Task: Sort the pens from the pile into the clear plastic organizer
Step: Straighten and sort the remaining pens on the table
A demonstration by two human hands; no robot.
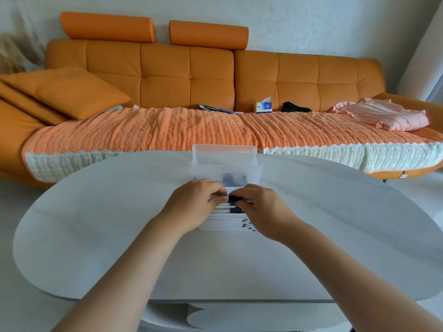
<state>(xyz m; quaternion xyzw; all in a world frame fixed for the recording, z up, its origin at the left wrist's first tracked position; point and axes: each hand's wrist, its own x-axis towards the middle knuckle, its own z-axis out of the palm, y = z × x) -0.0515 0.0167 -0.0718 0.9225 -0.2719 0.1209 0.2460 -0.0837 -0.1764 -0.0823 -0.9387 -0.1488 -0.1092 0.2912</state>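
Item 1. White table [96, 236], rounded outline, nearest the viewer; both bare forearms reach across it from the bottom edge.

Item 2. Pens [225, 225]: white barrels with black ends, lying side by side in a tight row on the table's middle, each pen running left to right. The row sits between the two hands and just in front of the organizer.

Item 3. Left hand [194, 204]: fingers curled, tips pinching the white barrels at the row's far end.

Item 4. Right hand [263, 209]: fingers curled, tips closed on the black ends of the same far pens. Motion blur hides how many are held.

Item 5. Clear plastic organizer [225, 156]: upright at the table's far edge, just behind the hands. Dark shapes show through its lower front wall, too blurred to identify.

Item 6. Orange sofa [167, 75] against the wall, with an orange-and-cream knitted cover [155, 130] over the seat. On it, left to right: orange cushion [64, 92], blue booklet [217, 109], tissue box [263, 107], black cloth [296, 107], folded pink garment [383, 115].

Item 7. Dried grass plumes [12, 53], far left.
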